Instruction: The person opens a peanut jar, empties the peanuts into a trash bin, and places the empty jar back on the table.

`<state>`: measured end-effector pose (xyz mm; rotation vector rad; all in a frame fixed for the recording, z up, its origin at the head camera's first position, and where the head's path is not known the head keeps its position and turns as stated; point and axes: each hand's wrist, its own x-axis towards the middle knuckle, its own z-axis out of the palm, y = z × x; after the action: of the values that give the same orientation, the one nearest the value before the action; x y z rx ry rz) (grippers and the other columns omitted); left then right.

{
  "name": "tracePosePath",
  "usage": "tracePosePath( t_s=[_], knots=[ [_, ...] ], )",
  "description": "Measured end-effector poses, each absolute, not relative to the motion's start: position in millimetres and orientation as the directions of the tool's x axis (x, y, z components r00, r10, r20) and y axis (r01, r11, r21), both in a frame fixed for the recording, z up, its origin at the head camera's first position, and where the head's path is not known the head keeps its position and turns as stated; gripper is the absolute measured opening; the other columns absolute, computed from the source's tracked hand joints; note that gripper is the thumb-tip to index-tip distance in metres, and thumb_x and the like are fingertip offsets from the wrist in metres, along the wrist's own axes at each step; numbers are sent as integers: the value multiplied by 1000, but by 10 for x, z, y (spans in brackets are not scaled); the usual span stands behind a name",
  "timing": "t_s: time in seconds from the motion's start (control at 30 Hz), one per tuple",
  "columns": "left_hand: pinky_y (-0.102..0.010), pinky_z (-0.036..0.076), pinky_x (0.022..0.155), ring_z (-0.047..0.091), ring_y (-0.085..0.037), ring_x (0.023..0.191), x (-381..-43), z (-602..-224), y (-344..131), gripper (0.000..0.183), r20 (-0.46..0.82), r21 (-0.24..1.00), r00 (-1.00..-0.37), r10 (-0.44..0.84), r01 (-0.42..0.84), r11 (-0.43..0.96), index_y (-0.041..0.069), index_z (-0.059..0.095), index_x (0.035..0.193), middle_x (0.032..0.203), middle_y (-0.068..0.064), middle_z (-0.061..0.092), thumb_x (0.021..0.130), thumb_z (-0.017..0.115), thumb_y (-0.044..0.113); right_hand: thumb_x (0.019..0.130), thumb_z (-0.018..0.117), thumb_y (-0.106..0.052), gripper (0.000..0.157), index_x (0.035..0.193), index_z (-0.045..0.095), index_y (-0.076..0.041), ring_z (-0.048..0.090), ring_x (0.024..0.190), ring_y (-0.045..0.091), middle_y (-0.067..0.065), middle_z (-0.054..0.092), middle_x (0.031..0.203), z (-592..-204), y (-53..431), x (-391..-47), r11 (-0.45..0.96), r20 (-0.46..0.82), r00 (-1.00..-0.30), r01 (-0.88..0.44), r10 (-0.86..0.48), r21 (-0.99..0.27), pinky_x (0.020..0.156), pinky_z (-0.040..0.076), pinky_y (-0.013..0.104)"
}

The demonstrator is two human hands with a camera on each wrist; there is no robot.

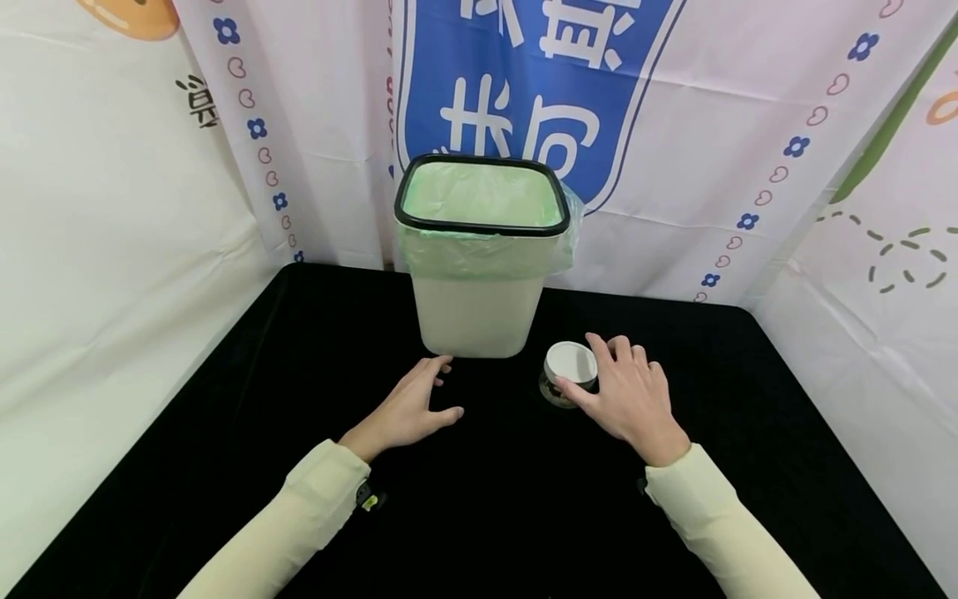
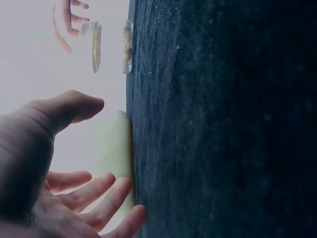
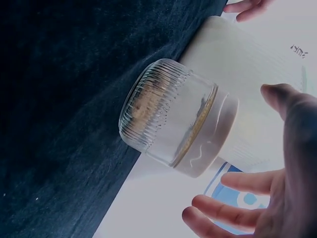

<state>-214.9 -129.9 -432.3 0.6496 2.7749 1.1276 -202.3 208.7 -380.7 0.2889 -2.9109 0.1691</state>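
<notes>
A small ribbed glass jar [image 1: 570,374] with a white lid [image 3: 210,144] stands upright on the black tablecloth [image 1: 224,399], just ahead of the right hand [image 1: 629,395]. That hand is spread and relaxed around the lid's near side. From the head view the fingertips look to brush it, but the right wrist view shows a gap between the fingers [image 3: 233,210] and the lid, so I read it as not gripping, only poised beside the jar.

The left hand [image 1: 407,408] lies released too, fingers straight, its tips close to the foot of the white wastebasket [image 1: 479,312], perhaps touching; the left wrist view leaves that unclear. The basket sits just beyond both hands, lined with a pale green bag [image 1: 479,249] folded over its black rim [image 1: 482,225], mouth open upward, likely so things can drop straight in.

Between the two hands the cloth gives free room, and the jar stands just right of the basket's base. The printed curtains [image 1: 748,166] close in behind the basket and to either side of the hands.
</notes>
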Motion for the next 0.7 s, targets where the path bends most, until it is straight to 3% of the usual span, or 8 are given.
tracePosePath(
  t_s=[0.17, 0.47, 0.7],
  knots=[
    [-52, 52, 109, 60, -35, 129, -2133, -4236, -1211, 78, 79, 710, -920, 385, 322, 625, 1, 39, 158, 147, -18, 54, 95, 77, 26, 95, 49, -81, 91, 156, 49, -15, 60, 105, 43, 25, 57, 137, -3804, 2027, -2068, 972, 222, -957, -211, -185, -102, 68, 53, 50],
    [-53, 51, 110, 59, -34, 130, -2143, -4213, -1033, 82, 91, 715, -904, 417, 351, 605, 1, 36, 159, 149, -19, 52, 95, 77, 30, 93, 52, -82, 90, 155, 50, -17, 59, 103, 43, 24, 56, 137, -3826, 1917, -2118, 973, 227, -958, -202, -174, -107, 62, 54, 51],
    [-51, 51, 112, 59, -32, 132, -2164, -4210, -897, 81, 99, 747, -901, 422, 348, 566, 2, 38, 159, 148, -17, 54, 94, 79, 30, 94, 52, -80, 89, 154, 50, -15, 60, 106, 46, 26, 56, 139, -3861, 1872, -2162, 977, 223, -958, -200, -179, -76, 66, 56, 55]
  ],
)
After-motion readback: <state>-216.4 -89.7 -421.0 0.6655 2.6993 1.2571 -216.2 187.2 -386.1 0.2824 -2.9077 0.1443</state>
